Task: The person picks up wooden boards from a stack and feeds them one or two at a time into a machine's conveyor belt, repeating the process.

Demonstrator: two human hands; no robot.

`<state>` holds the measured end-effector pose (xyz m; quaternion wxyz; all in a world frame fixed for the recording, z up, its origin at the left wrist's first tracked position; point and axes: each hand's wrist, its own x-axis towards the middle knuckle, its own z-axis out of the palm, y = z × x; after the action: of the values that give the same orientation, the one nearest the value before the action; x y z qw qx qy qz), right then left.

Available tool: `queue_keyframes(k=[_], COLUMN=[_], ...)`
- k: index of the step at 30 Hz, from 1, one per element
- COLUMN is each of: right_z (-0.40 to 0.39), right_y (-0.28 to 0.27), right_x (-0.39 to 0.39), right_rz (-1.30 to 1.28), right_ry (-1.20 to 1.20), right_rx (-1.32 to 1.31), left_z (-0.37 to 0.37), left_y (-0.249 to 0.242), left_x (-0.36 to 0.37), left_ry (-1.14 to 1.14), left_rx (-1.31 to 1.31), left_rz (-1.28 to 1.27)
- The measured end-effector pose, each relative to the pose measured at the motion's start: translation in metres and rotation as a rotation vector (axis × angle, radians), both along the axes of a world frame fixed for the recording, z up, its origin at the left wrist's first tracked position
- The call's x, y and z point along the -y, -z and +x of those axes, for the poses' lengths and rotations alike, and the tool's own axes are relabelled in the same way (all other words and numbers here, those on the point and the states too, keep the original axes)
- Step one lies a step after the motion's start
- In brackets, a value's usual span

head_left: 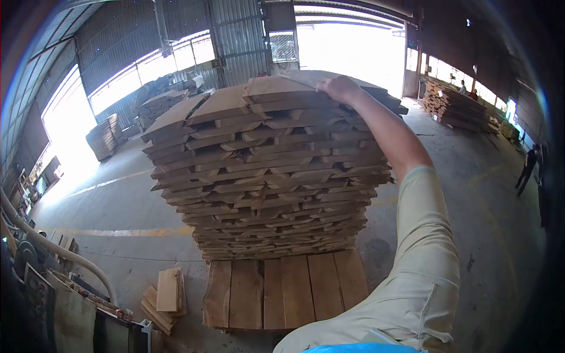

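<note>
My right arm stretches out over a tall stack of rough wooden boards point(265, 170), laid in many layers with uneven front ends. At the top of the stack, my right hand point(341, 90) is closed at the edge of a wooden board point(282, 88); some of its fingers are hard to make out. More boards lie side by side along the top layer, to the left of the hand. No part of my left hand shows.
Low in front of the stack lies a row of flat planks point(285, 291). Loose short boards point(169, 294) sit on the floor at left, beside a machine point(70, 306) with a hose. Another lumber pile point(453, 106) stands far right, where a person point(528, 167) is standing.
</note>
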<state>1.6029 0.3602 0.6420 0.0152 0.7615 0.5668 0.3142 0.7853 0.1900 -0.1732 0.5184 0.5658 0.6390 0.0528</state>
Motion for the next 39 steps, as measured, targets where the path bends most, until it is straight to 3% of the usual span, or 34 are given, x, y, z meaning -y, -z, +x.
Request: queue_keyframes(k=[1, 4, 6, 7, 8, 9, 11, 14, 17, 20, 21, 25, 28, 31, 36, 39], right_z=[-0.004, -0.045, -0.067, -0.075, -0.083, -0.093, -0.142, -0.220, -0.281, -0.327, -0.340, -0.376, -0.412, -0.450, -0.511, -0.531], right_y=[-0.001, 0.009, 0.018, 0.024, 0.029, 0.034, 0.045, 0.068, 0.094, 0.118, 0.128, 0.167, 0.199, 0.234, 0.275, 0.302], right_x=[0.010, 0.061, 0.092, 0.105, 0.118, 0.130, 0.159, 0.193, 0.212, 0.226, 0.230, 0.257, 0.279, 0.296, 0.323, 0.329], right_rz=[0.003, 0.052, 0.151, 0.196, 0.241, 0.285, 0.265, 0.231, 0.208, 0.159, 0.137, 0.168, 0.173, 0.136, 0.029, 0.021], right_ry=[0.002, -0.054, -0.185, -0.259, -0.333, -0.408, -0.401, -0.410, -0.417, -0.402, -0.391, -0.341, -0.336, -0.384, -0.351, -0.384], right_rx=[0.068, 0.272, 0.410, 0.431, 0.452, 0.473, 0.556, 0.607, 0.608, 0.562, 0.539, 0.392, 0.217, 0.036, -0.170, -0.267], left_z=[0.014, 0.064, 0.120, 0.172, 0.212, 0.252, 0.310, 0.381, 0.430, 0.436, 0.438, 0.437, 0.416, 0.353, 0.244, 0.171], left_y=[-0.002, -0.030, -0.075, -0.192, -0.242, -0.273, -0.374, -0.509, -0.601, -0.657, -0.665, -0.618, -0.546, -0.492, -0.411, -0.403], left_x=[-0.019, -0.101, -0.163, -0.158, -0.174, -0.190, -0.212, -0.209, -0.194, -0.160, -0.153, -0.140, -0.125, -0.105, -0.093, -0.076], left_ry=[-0.073, 0.024, -0.160, -0.012, 0.005, -0.183, 0.244, 0.545, 0.639, 0.701, 0.713, 0.615, 0.478, 0.323, 0.174, 0.047], left_rx=[0.090, 0.403, 0.943, 0.954, 0.847, 1.159, 1.201, 1.461, 1.603, 1.644, 1.634, 1.555, 1.506, 1.451, 1.397, 1.345], left_rz=[-0.035, 0.121, -0.431, -0.224, -0.131, -0.453, -0.332, -0.319, -0.554, -0.707, -0.750, -0.680, -0.924, -1.011, -0.914, -0.793])
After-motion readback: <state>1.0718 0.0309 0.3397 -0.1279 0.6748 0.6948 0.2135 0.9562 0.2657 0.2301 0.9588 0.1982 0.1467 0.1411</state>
